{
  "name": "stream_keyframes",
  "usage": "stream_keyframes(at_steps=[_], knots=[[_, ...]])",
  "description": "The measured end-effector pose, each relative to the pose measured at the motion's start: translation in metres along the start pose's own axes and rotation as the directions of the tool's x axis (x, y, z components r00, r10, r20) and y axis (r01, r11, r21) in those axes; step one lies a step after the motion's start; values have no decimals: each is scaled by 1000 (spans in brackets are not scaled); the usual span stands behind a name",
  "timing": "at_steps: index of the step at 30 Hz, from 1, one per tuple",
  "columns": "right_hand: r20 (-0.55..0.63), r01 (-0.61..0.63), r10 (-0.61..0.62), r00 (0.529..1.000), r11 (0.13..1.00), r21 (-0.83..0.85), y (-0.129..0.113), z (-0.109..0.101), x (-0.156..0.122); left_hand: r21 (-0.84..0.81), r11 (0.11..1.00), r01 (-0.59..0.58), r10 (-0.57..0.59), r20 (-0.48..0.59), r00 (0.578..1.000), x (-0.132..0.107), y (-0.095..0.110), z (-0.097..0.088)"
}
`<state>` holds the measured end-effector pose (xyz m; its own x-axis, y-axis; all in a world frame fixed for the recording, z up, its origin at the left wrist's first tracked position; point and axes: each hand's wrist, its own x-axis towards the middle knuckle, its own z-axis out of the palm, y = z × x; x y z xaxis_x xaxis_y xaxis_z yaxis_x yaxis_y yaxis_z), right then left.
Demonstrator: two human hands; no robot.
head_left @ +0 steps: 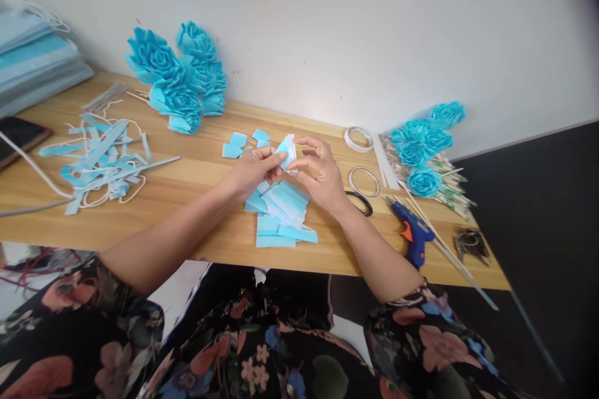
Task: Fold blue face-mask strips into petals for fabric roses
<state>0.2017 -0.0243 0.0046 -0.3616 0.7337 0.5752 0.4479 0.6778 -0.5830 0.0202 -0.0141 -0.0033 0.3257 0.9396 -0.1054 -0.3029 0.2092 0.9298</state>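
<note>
My left hand (pixel 257 168) pinches a small piece of blue face-mask fabric (pixel 286 151) between thumb and fingers. White layers show along the fabric's right edge. My right hand (pixel 321 174) has its fingers curled at that white edge, with fingertips at its top and bottom. Just below both hands lies a loose pile of cut mask pieces (pixel 285 206), blue and white. Several small blue petal-shaped pieces (pixel 238 139) rest on the table beyond my left hand, partly hidden by it.
Blue fabric roses (pixel 159 62) stand at the back left, more roses (pixel 423 140) at the right. Mask strips and ear loops (pixel 103 159) lie left, near stacked masks (pixel 37 62) and a phone (pixel 21 137). Tape rolls (pixel 359 138) and a blue glue gun (pixel 412 230) lie right.
</note>
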Motion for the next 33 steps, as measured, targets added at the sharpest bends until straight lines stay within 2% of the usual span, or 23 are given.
stream_keyframes(at_steps=[9,12,17,22,33], knots=[[15,-112,112,994,991,77,-1,1,-1,218,969,-112,126,-51,991,-6,8,5],[16,-175,175,984,967,185,0,4,-2,247,959,-140,156,-49,986,-7,8,5],[27,-284,300,954,864,416,0,8,-2,285,941,-183,199,-27,980,-5,6,3],[17,-358,387,922,835,418,-1,8,-2,304,930,-206,218,-8,976,-5,4,3],[51,-422,456,889,768,482,4,11,-1,317,929,-191,201,2,980,-6,3,3]])
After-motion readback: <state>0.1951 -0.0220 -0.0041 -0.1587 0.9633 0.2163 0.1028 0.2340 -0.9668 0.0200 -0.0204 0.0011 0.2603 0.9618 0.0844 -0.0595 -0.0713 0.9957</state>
